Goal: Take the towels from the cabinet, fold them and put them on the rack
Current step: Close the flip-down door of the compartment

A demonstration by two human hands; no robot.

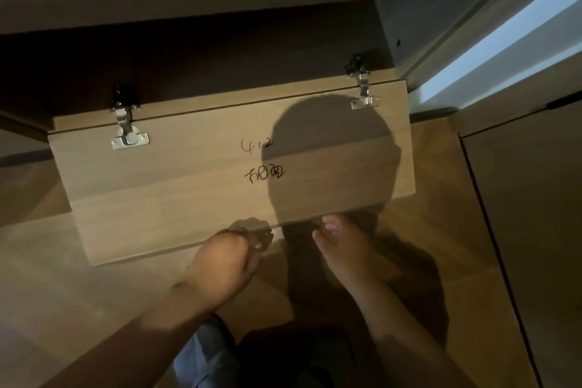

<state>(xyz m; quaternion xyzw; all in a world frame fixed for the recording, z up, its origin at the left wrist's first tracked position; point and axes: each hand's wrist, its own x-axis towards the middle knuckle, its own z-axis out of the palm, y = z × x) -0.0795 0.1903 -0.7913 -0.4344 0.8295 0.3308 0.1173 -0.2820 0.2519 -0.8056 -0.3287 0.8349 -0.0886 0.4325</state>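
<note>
The wooden cabinet door (195,186) hangs open toward me on two metal hinges (127,132), with black handwriting on its inner face. Behind it the cabinet's inside (201,72) is dark, and I see no towels in it. My left hand (225,261) grips the door's free edge near the middle, fingers curled at that edge. My right hand (341,249) is just to its right, its fingertips touching the same edge; whether they hook under it I cannot tell. No rack is in view.
A wood-look floor (94,293) lies below the door. A grey panel or door (529,230) stands at the right, and a bright strip of window (504,41) at the upper right. My knees in dark and blue cloth (204,353) are at the bottom.
</note>
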